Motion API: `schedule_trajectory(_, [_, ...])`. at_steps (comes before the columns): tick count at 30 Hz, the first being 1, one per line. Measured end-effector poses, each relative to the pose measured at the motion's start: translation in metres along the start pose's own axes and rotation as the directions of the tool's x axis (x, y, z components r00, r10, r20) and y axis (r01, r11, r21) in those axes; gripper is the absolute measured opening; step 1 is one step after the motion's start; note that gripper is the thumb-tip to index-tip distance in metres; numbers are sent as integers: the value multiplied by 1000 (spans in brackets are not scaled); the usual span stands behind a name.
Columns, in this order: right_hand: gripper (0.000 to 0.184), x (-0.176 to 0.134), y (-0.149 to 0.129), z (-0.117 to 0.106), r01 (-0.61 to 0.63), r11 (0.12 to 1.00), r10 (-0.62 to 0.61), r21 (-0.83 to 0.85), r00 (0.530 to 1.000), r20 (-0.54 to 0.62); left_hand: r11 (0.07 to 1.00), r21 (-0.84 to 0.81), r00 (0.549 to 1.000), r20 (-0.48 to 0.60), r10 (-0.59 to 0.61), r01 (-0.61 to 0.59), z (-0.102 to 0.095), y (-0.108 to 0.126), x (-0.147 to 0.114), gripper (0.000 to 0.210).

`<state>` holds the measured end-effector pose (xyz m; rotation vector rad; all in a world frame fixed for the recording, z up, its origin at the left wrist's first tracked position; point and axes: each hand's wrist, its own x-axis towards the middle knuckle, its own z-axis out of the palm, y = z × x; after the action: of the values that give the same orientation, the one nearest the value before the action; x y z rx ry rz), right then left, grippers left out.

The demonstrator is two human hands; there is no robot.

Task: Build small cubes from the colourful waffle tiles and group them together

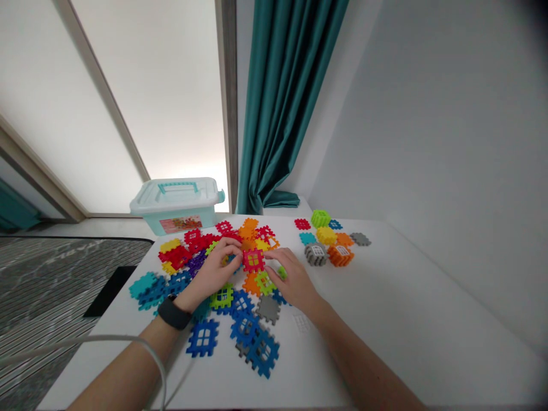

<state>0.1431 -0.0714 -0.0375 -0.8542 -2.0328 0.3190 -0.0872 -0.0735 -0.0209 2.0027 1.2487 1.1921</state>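
A red square window panel [254, 261] with toothed edges is between my two hands, facing me above the pile. My left hand [219, 267], a dark band on its wrist, has its fingers curled at the panel's left edge. At the right edge, the fingertips and thumb of my right hand [291, 277] pinch the panel. Beneath and around them lie loose toothed panels: a lime one [222, 296], an orange one [252, 283], a grey one [269, 309] and several blue ones [262, 349]. My left hand partly hides purple panels [197, 262].
A pale teal lidded box [180, 200] stands at the back left. At the right are built toothed blocks, grey [315, 254], orange [341, 256], yellow [326, 236] and lime [321, 218], with flat panels beside them. A white cable [128, 338] crosses over my left forearm.
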Motion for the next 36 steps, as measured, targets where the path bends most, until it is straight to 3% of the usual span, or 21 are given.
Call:
schedule_trajectory(7, [21, 0, 1, -1, 6, 1000, -6, 18, 1000, 24, 1000, -7, 1000, 29, 2, -1, 2, -2, 0, 23])
schedule_trajectory(13, [21, 2, -4, -1, -26, 999, 27, 26, 999, -47, 1000, 2, 999, 15, 29, -29, 0, 4, 1, 22])
schedule_trajectory(17, [22, 3, -6, -2, -19, 1000, 20, 18, 997, -71, 983, 131, 992, 23, 124, -126, -5, 8, -1, 16])
schedule_trajectory(23, [19, 4, -8, -3, -20, 1000, 21, 11, 996, -83, 912, 321, 967, 97, 235, -254, -7, 2, -5, 32])
schedule_trajectory(30, [22, 3, -7, -3, -43, 999, 46, 29, 996, -79, 913, 303, 962, 112, 249, -272, -8, 2, -5, 28])
schedule_trajectory(36, [23, 2, -5, -3, -6, 999, 9, 42, 997, -82, 956, 199, 973, 123, 193, -215, -9, 5, -4, 22])
